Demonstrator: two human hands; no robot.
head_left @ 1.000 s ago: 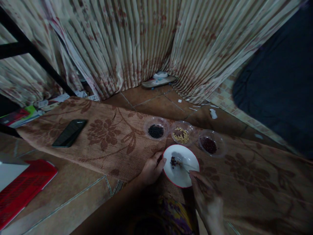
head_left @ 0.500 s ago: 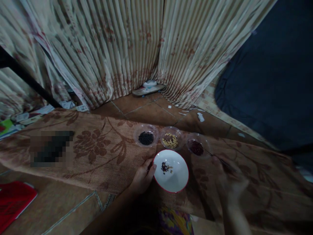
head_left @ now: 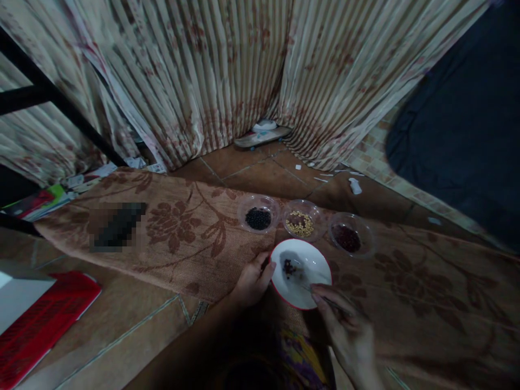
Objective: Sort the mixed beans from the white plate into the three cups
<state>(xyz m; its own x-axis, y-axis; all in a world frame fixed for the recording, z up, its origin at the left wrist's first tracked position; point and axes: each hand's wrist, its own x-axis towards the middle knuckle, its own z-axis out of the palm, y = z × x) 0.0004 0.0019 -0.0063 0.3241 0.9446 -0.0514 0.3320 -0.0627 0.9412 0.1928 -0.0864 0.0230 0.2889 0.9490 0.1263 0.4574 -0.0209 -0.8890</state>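
Note:
My left hand (head_left: 254, 279) grips the left rim of a white bowl (head_left: 317, 265) with a red edge, thumb over the rim. A small cluster of mixed beans (head_left: 290, 269) lies in it. Over the bowl's lower right edge is my right hand (head_left: 343, 319), fingers closed round a thin utensil (head_left: 339, 309). Its tip points into the bowl; blur hides whether it is a spoon or tweezers. Three clear plastic cups stand in a row behind the bowl, holding black beans (head_left: 258, 218), yellow soybeans (head_left: 300, 223) and dark red beans (head_left: 346, 239).
A brown flower-patterned cloth (head_left: 174, 249) covers the long narrow surface. A pixelated dark object (head_left: 119, 227) lies on its left part. Beyond it are striped curtains (head_left: 227, 70) and a skateboard (head_left: 263, 138) on the tiled floor. A red item (head_left: 60, 309) is at lower left.
My right hand has moved left with the thin utensil, from the cup of red beans to over the white bowl. My left hand keeps hold of the bowl. The whole view has shifted slightly.

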